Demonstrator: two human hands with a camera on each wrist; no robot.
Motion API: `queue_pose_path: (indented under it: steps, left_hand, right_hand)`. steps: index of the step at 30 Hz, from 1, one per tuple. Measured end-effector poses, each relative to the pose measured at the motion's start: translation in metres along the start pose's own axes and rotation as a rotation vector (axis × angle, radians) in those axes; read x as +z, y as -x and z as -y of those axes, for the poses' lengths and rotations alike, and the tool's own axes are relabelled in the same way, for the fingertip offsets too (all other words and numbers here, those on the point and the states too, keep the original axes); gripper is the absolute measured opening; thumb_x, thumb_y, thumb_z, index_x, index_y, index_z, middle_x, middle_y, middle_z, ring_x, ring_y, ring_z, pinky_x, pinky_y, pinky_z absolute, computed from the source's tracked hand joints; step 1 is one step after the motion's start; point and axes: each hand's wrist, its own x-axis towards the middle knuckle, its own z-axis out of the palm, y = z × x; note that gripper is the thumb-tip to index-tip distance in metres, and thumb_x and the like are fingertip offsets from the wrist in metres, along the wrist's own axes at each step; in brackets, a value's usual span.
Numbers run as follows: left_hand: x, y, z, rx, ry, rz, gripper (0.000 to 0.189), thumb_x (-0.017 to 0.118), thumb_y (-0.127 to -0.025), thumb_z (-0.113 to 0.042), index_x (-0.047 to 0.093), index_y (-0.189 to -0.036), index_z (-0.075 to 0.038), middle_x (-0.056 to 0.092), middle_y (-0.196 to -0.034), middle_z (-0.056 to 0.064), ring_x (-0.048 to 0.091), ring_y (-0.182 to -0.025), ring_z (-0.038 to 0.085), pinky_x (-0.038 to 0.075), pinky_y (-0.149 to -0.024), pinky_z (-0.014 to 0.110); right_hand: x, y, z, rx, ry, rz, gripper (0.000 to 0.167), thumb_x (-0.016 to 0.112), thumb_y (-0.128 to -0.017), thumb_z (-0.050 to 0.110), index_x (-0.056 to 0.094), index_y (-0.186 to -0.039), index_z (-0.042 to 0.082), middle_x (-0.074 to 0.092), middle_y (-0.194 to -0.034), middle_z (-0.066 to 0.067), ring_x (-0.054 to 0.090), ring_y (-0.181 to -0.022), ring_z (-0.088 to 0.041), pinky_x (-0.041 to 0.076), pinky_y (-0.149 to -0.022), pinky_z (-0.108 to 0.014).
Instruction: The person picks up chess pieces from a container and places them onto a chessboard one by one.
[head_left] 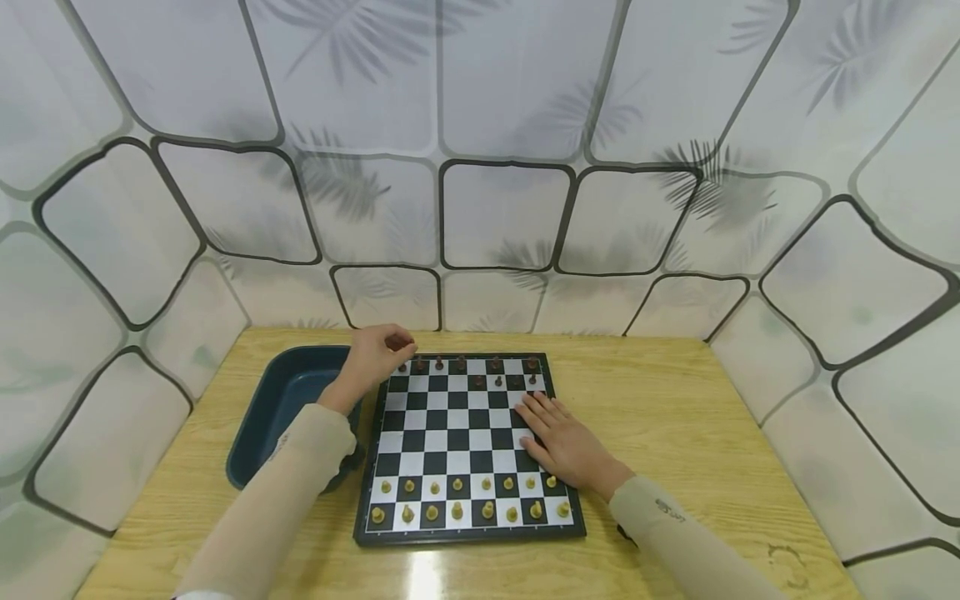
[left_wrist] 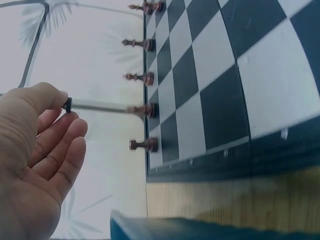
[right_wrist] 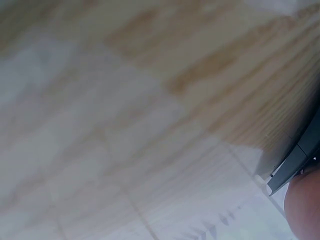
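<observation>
My left hand hovers at the far left corner of a black-and-white chessboard. Between thumb and index finger it pinches a small chess piece, of which only a dark end shows in the left wrist view. Dark red chess pieces stand along the far row, with several more at the right of the row before it. Two rows of gold chess pieces line the near side. My right hand rests with fingers extended on the board's right edge; its wrist view shows only a bit of hand.
A dark blue bin stands left of the board, under my left forearm. The board lies on a wood-grain table. Patterned white curtains enclose the table at the back and both sides.
</observation>
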Motion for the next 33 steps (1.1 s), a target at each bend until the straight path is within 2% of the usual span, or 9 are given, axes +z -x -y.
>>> queue_pose_path:
  steps: [5, 12, 17, 25, 33]
  left_hand:
    - [0.012, -0.002, -0.006, 0.016, 0.012, 0.018, 0.013, 0.074, -0.098, -0.015, 0.077, -0.105, -0.005, 0.078, -0.099, 0.013, 0.073, -0.092, 0.028, 0.060, -0.080, 0.046]
    - [0.030, -0.007, -0.015, -0.016, -0.010, 0.087, 0.013, 0.075, -0.098, -0.020, 0.078, -0.105, -0.009, 0.079, -0.099, 0.008, 0.073, -0.091, 0.023, 0.060, -0.080, 0.041]
    - [0.039, -0.008, -0.020, -0.008, -0.012, 0.120, 0.015, 0.076, -0.097, -0.019, 0.079, -0.106, -0.006, 0.079, -0.099, 0.008, 0.073, -0.090, 0.022, 0.061, -0.082, 0.040]
    - [0.047, -0.004, -0.031, 0.011, -0.030, 0.183, 0.012, 0.075, -0.098, -0.015, 0.078, -0.106, -0.006, 0.078, -0.101, 0.009, 0.073, -0.091, 0.023, 0.061, -0.082, 0.040]
    - [0.062, -0.003, -0.028, 0.018, -0.076, 0.213, 0.010, 0.077, -0.097, -0.015, 0.079, -0.103, -0.008, 0.078, -0.097, 0.005, 0.070, -0.086, 0.016, 0.059, -0.074, 0.033]
  right_hand:
    - [-0.002, 0.000, 0.002, -0.008, 0.001, -0.007, 0.065, 0.040, -0.113, 0.046, 0.033, -0.166, 0.010, 0.031, -0.173, -0.013, 0.025, -0.162, -0.034, 0.026, -0.131, -0.051]
    - [-0.001, 0.000, 0.001, -0.003, 0.004, -0.005, 0.065, 0.040, -0.113, 0.046, 0.033, -0.166, 0.010, 0.031, -0.173, -0.013, 0.025, -0.162, -0.034, 0.025, -0.131, -0.051]
    - [0.001, 0.000, 0.001, -0.014, 0.001, -0.030, 0.064, 0.041, -0.113, 0.045, 0.035, -0.165, 0.008, 0.033, -0.172, -0.014, 0.027, -0.161, -0.035, 0.027, -0.130, -0.052]
    - [0.001, 0.000, 0.001, -0.024, 0.002, -0.041, 0.064, 0.041, -0.112, 0.046, 0.036, -0.164, 0.008, 0.035, -0.171, -0.015, 0.029, -0.160, -0.036, 0.028, -0.129, -0.053]
    - [0.001, 0.000, 0.000, 0.000, 0.003, 0.000, 0.065, 0.039, -0.113, 0.047, 0.032, -0.166, 0.010, 0.030, -0.173, -0.012, 0.024, -0.163, -0.033, 0.024, -0.131, -0.050]
